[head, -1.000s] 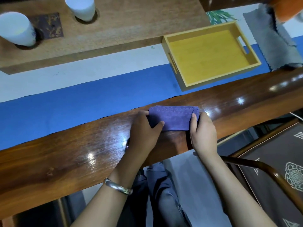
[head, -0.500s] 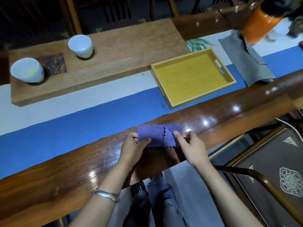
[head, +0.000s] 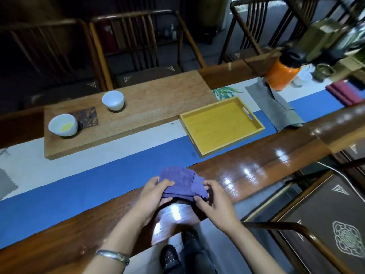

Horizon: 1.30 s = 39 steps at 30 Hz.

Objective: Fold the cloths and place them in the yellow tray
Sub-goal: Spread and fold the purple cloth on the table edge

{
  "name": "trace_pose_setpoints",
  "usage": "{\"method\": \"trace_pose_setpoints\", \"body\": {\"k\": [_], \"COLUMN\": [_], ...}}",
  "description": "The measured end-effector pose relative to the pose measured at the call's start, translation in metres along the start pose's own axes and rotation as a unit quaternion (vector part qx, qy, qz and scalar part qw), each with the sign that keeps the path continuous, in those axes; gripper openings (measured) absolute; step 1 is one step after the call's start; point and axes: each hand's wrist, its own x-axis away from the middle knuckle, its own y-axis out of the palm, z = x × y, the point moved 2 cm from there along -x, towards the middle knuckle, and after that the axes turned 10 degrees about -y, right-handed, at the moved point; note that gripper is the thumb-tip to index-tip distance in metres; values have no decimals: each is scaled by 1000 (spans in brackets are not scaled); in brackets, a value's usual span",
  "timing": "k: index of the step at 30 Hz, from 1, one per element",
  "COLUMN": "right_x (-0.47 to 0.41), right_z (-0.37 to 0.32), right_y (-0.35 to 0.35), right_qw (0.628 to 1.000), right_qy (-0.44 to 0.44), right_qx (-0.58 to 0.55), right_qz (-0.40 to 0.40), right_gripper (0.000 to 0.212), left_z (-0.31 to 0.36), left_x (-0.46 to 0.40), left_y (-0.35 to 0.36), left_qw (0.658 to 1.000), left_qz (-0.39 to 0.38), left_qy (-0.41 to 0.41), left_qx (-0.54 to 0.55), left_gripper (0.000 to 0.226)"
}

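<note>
Above glossy table edge (head: 256,175): left hand (head: 152,194), right hand (head: 215,200) both pinching folded purple cloth (head: 177,182), lifted.

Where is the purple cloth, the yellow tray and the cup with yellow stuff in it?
Folded purple cloth (head: 177,179): head view, on its top fold.
Yellow wooden tray (head: 205,149): head view, on its near rim.
White cup with yellow liquid (head: 56,129): head view, on its outer wall.
</note>
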Motion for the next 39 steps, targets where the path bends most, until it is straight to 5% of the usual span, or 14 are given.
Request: {"method": "trace_pose_setpoints", "body": {"k": [4, 8, 15, 20, 24, 27, 32, 39], "right_x": [10, 18, 9, -1, 6, 16, 13, -24], "right_z": [-41, -78, -126, -122, -108, -101, -102, -91], "right_y": [-3, -15, -35, -25, -5, -6, -36, -101], "right_qw": [991, 979, 978, 962, 926, 879, 790, 789], "right_qy": [-25, -41, -87, 34, 203, 271, 277, 199], "right_qx": [-128, -199, -178, -261, -317, -388, -543, -580], "right_qz": [1, 19, 60, 67, 15, 49, 59, 47], "right_gripper": [13, 7, 32, 38, 29, 33, 67, 67], "left_z": [26, 45, 67, 67, 66, 75, 93, 108], "left_x": [41, 77, 120, 128, 128, 129, 121, 84], "left_y": [-4, -16, -40, -41, -25, -10, 19, 80], "left_qw": [996, 989, 981, 981, 979, 978, 977, 978], "left_qz": [-63, -87, -67, -48, -62, -67, -92, -111], "left_qy": [56, 102, 175, 185, 182, 185, 193, 175], "left_qx": [15, 61, 42, 32, 70, 72, 20, 18], "left_gripper": [27, 15, 32, 40, 21, 18, 19, 19]}}
